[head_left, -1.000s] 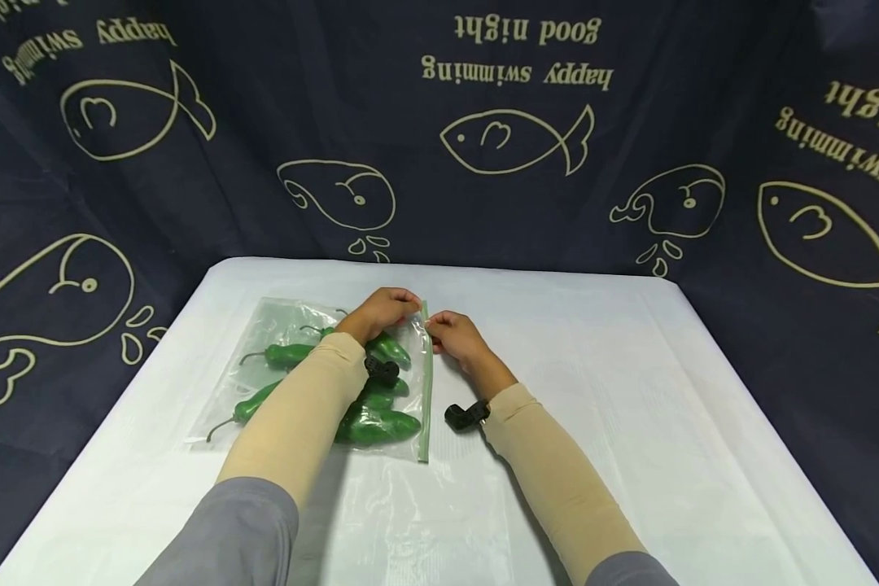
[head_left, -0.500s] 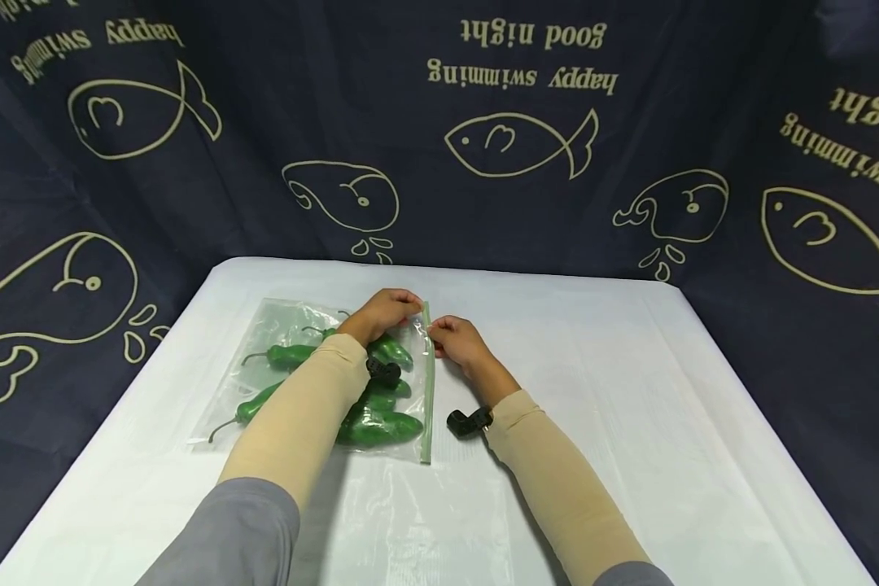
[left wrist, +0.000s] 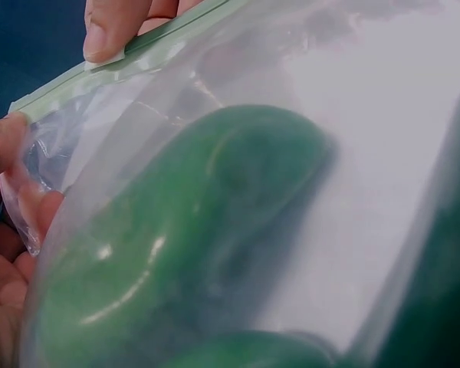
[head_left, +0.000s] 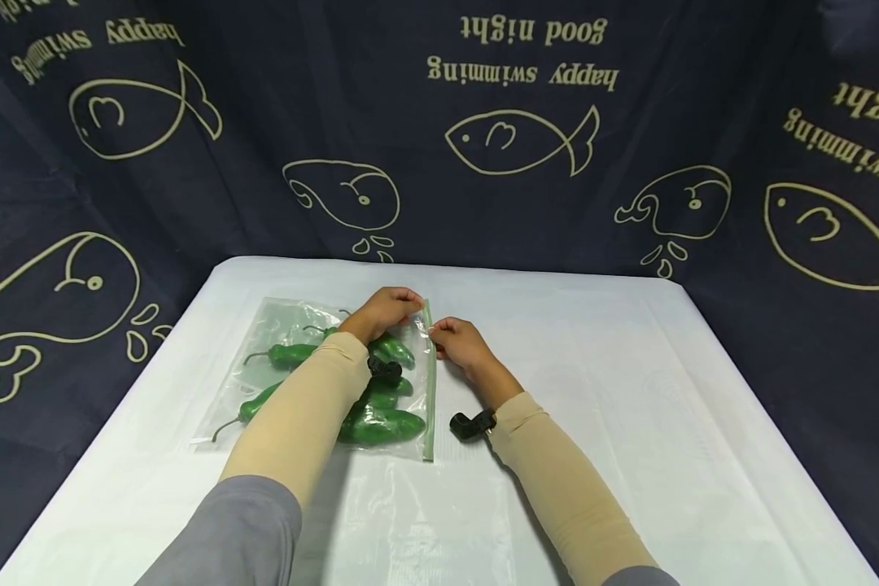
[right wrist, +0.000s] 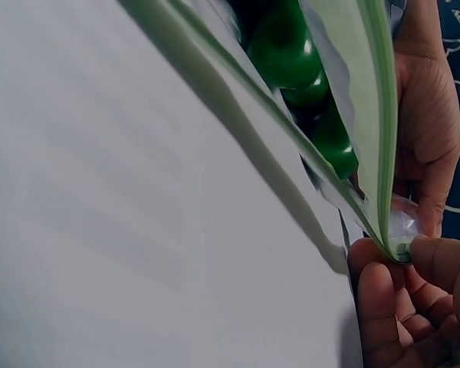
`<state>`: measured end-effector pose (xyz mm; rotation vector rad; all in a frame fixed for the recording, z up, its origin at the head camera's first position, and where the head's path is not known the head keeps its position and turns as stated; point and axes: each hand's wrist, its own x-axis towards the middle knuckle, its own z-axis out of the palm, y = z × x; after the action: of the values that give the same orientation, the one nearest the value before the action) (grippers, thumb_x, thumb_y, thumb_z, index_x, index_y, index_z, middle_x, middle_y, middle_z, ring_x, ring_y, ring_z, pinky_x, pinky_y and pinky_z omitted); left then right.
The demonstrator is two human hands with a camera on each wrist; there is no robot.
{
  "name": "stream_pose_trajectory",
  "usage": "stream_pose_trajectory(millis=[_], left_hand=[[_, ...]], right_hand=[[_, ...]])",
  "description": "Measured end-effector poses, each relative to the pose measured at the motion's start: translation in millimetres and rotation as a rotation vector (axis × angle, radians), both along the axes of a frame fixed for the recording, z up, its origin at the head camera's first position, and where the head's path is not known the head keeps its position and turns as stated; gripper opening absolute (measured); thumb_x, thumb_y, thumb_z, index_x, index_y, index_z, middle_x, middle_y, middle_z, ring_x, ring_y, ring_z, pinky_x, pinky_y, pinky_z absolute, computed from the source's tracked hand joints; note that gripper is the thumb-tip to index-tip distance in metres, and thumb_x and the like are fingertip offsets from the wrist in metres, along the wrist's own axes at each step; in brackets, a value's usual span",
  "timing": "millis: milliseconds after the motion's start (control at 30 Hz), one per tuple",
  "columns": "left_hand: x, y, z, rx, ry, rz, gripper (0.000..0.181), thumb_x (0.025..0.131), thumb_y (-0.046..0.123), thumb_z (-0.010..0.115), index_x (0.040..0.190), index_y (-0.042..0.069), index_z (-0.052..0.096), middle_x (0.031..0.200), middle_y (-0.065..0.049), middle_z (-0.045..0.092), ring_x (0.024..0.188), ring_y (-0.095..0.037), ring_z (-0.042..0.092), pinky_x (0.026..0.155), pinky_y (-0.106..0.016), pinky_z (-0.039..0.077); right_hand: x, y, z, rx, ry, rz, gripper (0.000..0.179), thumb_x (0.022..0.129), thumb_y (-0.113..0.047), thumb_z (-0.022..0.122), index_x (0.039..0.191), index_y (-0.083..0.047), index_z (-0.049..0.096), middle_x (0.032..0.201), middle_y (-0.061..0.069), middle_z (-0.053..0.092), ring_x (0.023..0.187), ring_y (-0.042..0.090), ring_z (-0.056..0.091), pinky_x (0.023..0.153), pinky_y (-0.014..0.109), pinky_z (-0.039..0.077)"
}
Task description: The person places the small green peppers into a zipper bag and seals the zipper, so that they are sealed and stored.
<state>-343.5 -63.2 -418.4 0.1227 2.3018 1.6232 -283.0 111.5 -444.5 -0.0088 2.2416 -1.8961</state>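
A clear zip bag (head_left: 264, 319) lies flat on the table, with several green peppers (head_left: 382, 426) inside. Its green zip strip (head_left: 429, 407) runs along the right side. My left hand (head_left: 387, 312) pinches the bag's far corner beside the strip; in the left wrist view its thumb (left wrist: 0, 144) and fingers hold the crinkled film. Just nearer along the strip, my right hand (head_left: 460, 342) pinches the zip between thumb and finger. A small whitish piece (left wrist: 105, 61) shows under its thumb. In the right wrist view the zip's two edges stand apart, with peppers (right wrist: 287, 46) showing between them.
A white cloth covers the table (head_left: 630, 391). Behind and at both sides hangs a dark blue curtain (head_left: 410, 228) with fish and whale drawings. Black wrist cameras (head_left: 472, 424) sit on both sleeves.
My right hand has slid slightly nearer along the zip strip, away from the left hand. The left hand stays at the corner, and the bag and peppers keep their place.
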Motion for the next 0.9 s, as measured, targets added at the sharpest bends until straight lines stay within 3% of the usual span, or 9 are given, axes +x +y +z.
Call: stream_pose_trajectory(millis=[300,900], left_hand=[[-1.0,-0.3,-0.3,0.008,-0.014,0.005,0.019,0.098,0.017,0.063,0.110,0.003,0.069,0.110,-0.005,0.062,0.083,-0.016,0.053,0.076,-0.024,0.050],[-2.3,-0.8,-0.7,0.025,-0.024,0.014,0.018,0.097,0.016,0.064,0.109,0.004,0.069,0.107,-0.004,0.062,0.084,-0.017,0.053,0.075,-0.024,0.049]], right_hand=[[3.3,1.2,-0.4,0.023,-0.013,0.014,0.017,0.099,-0.012,0.060,0.103,0.004,0.064,0.087,0.008,0.062,0.075,0.014,0.058,0.061,0.021,0.054],[12.3,2.0,1.0,0.045,-0.004,0.025,0.017,0.099,-0.012,0.060,0.103,0.004,0.064,0.083,0.006,0.060,0.072,0.013,0.056,0.061,0.021,0.053]])
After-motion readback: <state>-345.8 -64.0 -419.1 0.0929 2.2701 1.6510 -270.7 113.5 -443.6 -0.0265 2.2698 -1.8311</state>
